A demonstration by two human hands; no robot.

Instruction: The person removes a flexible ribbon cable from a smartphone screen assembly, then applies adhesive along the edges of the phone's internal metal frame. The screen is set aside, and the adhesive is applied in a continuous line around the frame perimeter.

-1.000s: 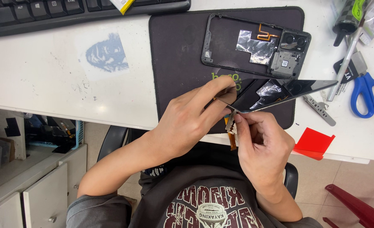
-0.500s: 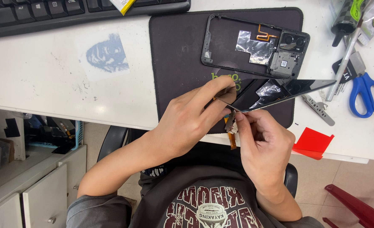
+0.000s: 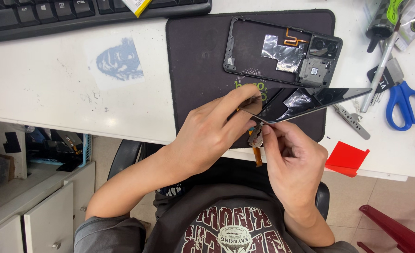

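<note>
My left hand (image 3: 212, 136) grips the near corner of a dark glossy phone screen panel (image 3: 310, 100), held tilted above the black work mat (image 3: 198, 70). My right hand (image 3: 292, 157) pinches the orange flex cable (image 3: 256, 145) that hangs from the panel's lower end. Just beyond the panel, the phone's black frame (image 3: 282, 49) lies on the mat, showing silver foil, a thin orange cable and camera parts.
A black keyboard (image 3: 53, 14) runs along the far left of the white desk (image 3: 53, 89). Blue-handled scissors (image 3: 404, 103), a metal tool (image 3: 352, 122) and other tools lie at the right. A red sheet (image 3: 345, 159) sits at the desk edge. Cabinets stand lower left.
</note>
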